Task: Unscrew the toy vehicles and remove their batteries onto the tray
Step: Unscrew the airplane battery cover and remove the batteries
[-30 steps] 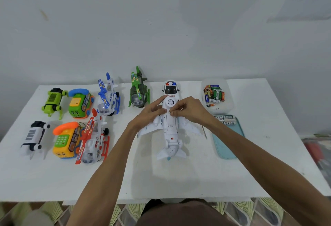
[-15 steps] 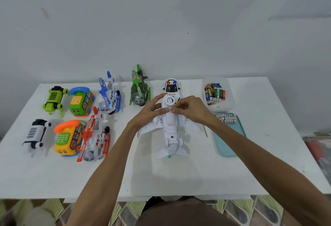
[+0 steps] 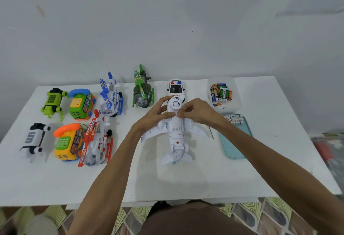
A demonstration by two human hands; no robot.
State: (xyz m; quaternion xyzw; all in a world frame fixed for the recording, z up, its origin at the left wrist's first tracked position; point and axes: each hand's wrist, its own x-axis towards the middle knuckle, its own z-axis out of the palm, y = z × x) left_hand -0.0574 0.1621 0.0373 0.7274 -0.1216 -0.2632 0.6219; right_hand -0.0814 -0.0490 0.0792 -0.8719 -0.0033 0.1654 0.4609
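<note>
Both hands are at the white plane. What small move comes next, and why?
Probably pry the belly cover up at its front edge: the plane lies belly up, left hand holds its nose, right hand pinches there, and the screwdriver lies on the table, so the cover seems unscrewed.

This looks like a plain room in a home, set up as a makeshift workbench. A white table (image 3: 186,182) stands against a bare, scuffed white wall (image 3: 167,29). Patterned tiles (image 3: 242,214) cover the floor. Battery toys (image 3: 81,104) lie in rows near a tub of loose batteries (image 3: 221,93).
</note>
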